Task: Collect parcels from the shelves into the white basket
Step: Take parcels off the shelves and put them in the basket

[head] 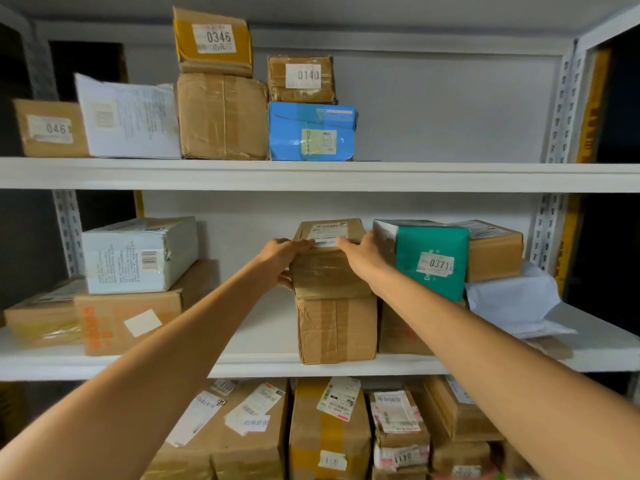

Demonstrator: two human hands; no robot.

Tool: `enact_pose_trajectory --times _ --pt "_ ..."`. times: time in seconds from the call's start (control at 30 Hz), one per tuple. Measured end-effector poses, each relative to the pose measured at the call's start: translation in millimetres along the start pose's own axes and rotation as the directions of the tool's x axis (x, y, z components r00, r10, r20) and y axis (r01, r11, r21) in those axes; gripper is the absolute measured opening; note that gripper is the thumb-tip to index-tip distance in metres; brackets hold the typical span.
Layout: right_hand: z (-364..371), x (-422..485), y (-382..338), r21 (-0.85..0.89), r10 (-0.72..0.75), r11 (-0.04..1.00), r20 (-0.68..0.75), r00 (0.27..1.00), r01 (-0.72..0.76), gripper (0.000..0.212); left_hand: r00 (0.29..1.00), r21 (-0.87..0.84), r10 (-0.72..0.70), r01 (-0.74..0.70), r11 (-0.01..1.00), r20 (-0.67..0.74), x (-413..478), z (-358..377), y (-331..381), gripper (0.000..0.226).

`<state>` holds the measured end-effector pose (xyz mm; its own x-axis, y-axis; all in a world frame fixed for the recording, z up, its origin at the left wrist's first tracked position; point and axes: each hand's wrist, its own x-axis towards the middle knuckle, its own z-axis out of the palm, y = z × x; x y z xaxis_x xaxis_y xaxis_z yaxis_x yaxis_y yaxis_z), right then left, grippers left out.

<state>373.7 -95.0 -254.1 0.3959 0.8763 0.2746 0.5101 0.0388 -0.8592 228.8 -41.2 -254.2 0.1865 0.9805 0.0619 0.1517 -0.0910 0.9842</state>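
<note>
On the middle shelf (270, 337), both hands are grasping a small brown parcel (329, 271). Left hand (282, 259) is gripping its left edge, fingers curling over the top. Right hand (363, 259) is clamping the right edge, fingers lying across the top label. Parcel is sitting stacked on a larger brown box (336, 327), touching it. Green parcel (433, 261) marked 0371 is standing just beside the right hand. More boxes are sitting on the shelves above and below.

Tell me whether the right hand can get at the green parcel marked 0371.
Probably yes. The green parcel stands right beside the right hand, its front face uncovered; but that hand grips the small brown box and must let go first.
</note>
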Motion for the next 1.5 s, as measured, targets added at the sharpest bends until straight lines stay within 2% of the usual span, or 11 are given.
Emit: enact_pose_trajectory --times 0.07,0.13,0.33,0.47,0.63,0.87,1.07,1.37,1.5 --pt "-4.9 1.4 0.6 0.004 -0.002 1.0 0.019 1.0 0.002 0.084 1.0 -0.043 0.012 -0.011 0.999 0.017 -3.4 -2.2 -3.6 0.036" --pt "-11.1 6.0 4.5 0.049 -0.001 0.999 0.039 0.999 -0.001 0.093 0.998 -0.096 0.043 -0.038 0.995 0.054 -5.6 -3.7 -9.4 0.048" --pt "-18.9 12.4 18.7 0.268 0.054 0.957 0.222 0.974 -0.114 0.098 0.988 -0.272 0.078 -0.039 0.962 0.134 -8.7 3.3 -18.0 0.074" --pt "-21.7 13.0 25.2 0.282 0.02 0.956 0.209 0.978 -0.08 0.091 0.977 -0.28 0.128 -0.077 0.957 0.169 -8.3 5.4 -17.0 0.089" --pt "-21.3 7.8 37.7 0.355 -0.052 0.935 0.118 0.992 0.007 0.091 0.959 -0.224 0.197 -0.15 0.963 0.205 -11.3 2.0 -20.3 0.089" --pt "-18.9 8.9 43.4 0.287 -0.127 0.955 0.169 0.977 0.074 0.093 0.949 -0.213 0.246 -0.203 0.956 0.197 -9.0 3.0 -26.1 0.086" --pt "-16.3 0.1 49.0 0.271 -0.206 0.95 0.156 0.966 0.159 0.082 0.927 -0.189 0.348 -0.321 0.928 0.139 -12.9 8.6 -35.7 0.073" --pt "-18.1 -9.1 47.5 0.304 -0.202 0.943 0.209 0.957 0.133 0.09 0.938 -0.197 0.324 -0.297 0.934 0.123 -15.8 8.4 -39.6 0.077" --pt "-23.9 -21.0 43.7 0.334 -0.155 0.939 0.194 0.969 0.084 0.09 0.947 -0.216 0.293 -0.261 0.941 0.135 -17.7 9.2 -37.5 0.083"
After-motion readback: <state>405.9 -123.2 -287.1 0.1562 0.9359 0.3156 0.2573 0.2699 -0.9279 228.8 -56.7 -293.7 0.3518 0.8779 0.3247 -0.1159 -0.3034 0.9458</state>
